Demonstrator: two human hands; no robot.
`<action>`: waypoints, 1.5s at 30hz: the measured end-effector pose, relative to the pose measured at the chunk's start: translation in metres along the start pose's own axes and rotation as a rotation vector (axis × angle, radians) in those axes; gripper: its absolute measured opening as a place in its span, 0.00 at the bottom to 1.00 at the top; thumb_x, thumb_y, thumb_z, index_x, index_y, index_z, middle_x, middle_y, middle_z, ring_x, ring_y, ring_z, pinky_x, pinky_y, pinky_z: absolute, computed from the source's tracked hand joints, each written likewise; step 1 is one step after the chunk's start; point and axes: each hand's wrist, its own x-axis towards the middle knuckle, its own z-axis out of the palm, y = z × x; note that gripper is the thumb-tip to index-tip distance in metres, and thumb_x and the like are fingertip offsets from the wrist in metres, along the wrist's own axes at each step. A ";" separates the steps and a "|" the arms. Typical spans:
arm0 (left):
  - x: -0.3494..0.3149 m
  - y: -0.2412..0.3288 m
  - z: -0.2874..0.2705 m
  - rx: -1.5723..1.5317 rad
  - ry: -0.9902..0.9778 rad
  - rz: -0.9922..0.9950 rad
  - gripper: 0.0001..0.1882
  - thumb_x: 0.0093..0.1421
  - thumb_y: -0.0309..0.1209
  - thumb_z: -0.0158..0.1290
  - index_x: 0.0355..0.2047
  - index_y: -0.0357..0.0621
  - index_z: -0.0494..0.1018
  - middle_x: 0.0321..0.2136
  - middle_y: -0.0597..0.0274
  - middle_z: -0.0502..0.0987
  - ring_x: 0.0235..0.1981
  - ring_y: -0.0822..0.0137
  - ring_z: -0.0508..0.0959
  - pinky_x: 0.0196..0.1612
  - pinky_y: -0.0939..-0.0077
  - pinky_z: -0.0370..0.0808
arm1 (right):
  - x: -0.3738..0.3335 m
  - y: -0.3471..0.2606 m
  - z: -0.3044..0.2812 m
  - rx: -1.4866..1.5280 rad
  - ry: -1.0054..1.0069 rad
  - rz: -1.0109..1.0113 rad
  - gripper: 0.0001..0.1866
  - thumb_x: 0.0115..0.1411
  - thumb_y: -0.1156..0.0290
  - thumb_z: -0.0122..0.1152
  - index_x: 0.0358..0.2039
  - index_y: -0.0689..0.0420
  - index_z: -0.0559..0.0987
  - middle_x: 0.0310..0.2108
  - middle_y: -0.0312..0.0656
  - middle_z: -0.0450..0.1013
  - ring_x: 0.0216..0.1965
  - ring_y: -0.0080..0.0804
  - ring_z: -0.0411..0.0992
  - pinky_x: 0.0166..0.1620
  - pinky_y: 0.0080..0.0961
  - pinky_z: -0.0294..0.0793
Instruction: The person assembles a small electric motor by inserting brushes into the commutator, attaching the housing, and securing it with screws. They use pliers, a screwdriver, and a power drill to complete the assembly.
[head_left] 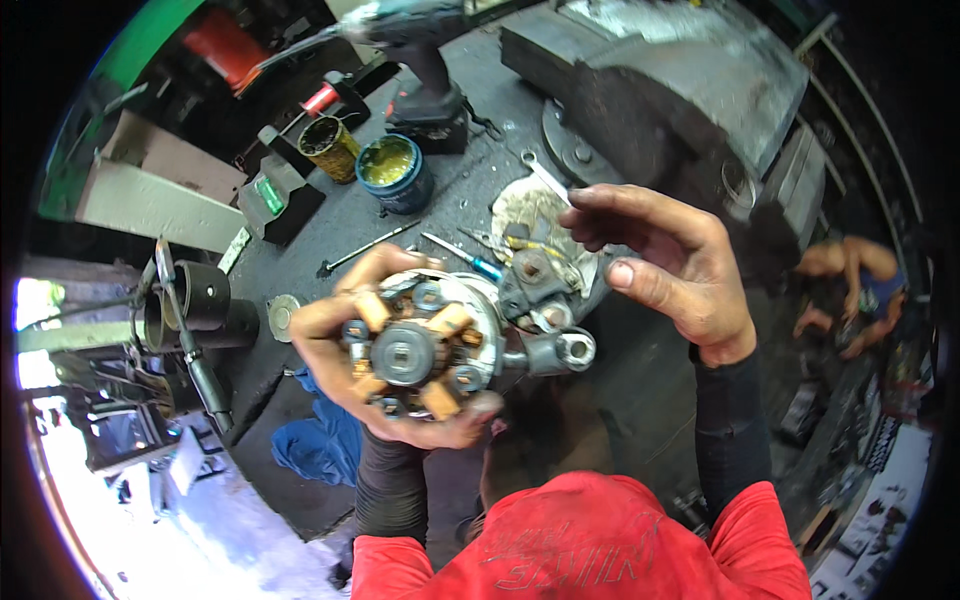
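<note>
My left hand (340, 330) is wrapped round a starter motor (408, 352), its open end facing up. A dark round core sits in the middle of that end, ringed by tan blocks and small coiled springs. From the motor's right side a grey metal neck (560, 352) sticks out, with a round hole at its tip. My right hand (670, 255) hovers to the right, fingers and thumb apart, with nothing visible between them. Beyond its fingertips a combination wrench (545, 177) lies by a dirty pale rag (515, 203). Dark metal parts (535, 275) rest on the rag.
A blue tub of yellowish grease (393, 175), a yellow can (330, 150) and a cordless drill (425, 85) stand at the back. A screwdriver (465, 257) lies mid-bench. A large vise-like metal block (690, 90) fills the back right. Blue cloth (320, 435) lies left. Another person (855, 280) crouches far right.
</note>
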 end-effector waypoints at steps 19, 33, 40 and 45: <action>-0.009 0.007 -0.024 0.087 -0.031 -0.283 0.66 0.42 0.58 0.75 0.70 0.32 0.53 0.60 0.36 0.69 0.61 0.41 0.75 0.66 0.46 0.76 | -0.013 0.135 0.043 -0.133 0.157 -0.509 0.43 0.47 0.73 0.79 0.67 0.60 0.75 0.58 0.56 0.80 0.58 0.55 0.79 0.61 0.41 0.77; 0.000 0.025 -0.004 -0.067 -0.105 -0.279 0.54 0.41 0.37 0.83 0.58 0.47 0.54 0.60 0.40 0.70 0.59 0.56 0.76 0.63 0.61 0.77 | -0.021 0.064 0.020 -0.253 -0.121 0.008 0.48 0.49 0.80 0.78 0.72 0.59 0.70 0.71 0.49 0.71 0.72 0.43 0.68 0.71 0.38 0.66; 0.015 0.070 -0.025 0.008 -0.204 -0.485 0.65 0.42 0.41 0.83 0.75 0.37 0.58 0.71 0.48 0.66 0.73 0.55 0.66 0.76 0.57 0.63 | -0.011 -0.029 -0.010 -0.283 -0.083 -0.131 0.34 0.59 0.74 0.71 0.67 0.62 0.76 0.70 0.50 0.71 0.71 0.43 0.68 0.73 0.41 0.64; 0.017 0.077 -0.026 0.083 -0.269 -0.639 0.59 0.45 0.36 0.82 0.73 0.34 0.63 0.71 0.49 0.68 0.73 0.57 0.67 0.76 0.61 0.61 | 0.020 -0.041 0.028 -0.612 -0.297 -0.290 0.38 0.58 0.62 0.77 0.68 0.59 0.76 0.68 0.53 0.72 0.70 0.51 0.69 0.71 0.44 0.66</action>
